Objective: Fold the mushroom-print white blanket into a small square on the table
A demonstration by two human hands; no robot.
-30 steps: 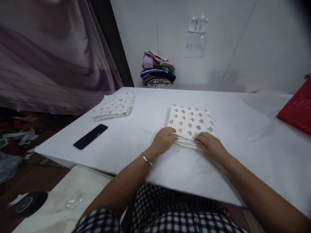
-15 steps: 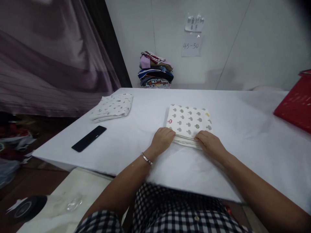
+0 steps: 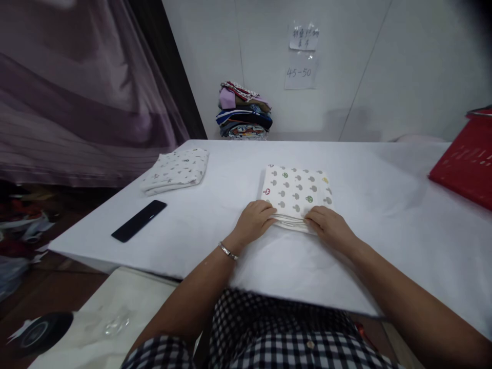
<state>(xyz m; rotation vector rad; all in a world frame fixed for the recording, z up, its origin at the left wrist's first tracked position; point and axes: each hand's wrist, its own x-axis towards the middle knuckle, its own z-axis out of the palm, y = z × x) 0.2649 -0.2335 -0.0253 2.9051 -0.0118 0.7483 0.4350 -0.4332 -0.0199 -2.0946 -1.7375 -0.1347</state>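
Note:
In front of me lies a folded white cloth (image 3: 298, 189) printed with grey mushrooms and a few green, red and yellow ones. Its near edge shows several stacked layers. My left hand (image 3: 255, 219) grips the near left corner, fingers on top, with a silver bracelet at the wrist. At the near right corner, my right hand (image 3: 328, 225) pinches the same edge; its thumb is at the layers. A second folded white cloth (image 3: 177, 170) with a small print rests at the table's far left, apart from both hands.
A black phone (image 3: 139, 221) lies on the white-covered table (image 3: 215, 220) to the left. Stacked folded fabrics (image 3: 244, 110) stand by the wall at the back. A red basket (image 3: 465, 159) is at the right edge. Handwritten paper signs (image 3: 300, 72) hang on the wall.
Both hands keep hold of the cloth's near edge, with only slight finger movement. The whole view has shifted a little; the cloth stays folded in place.

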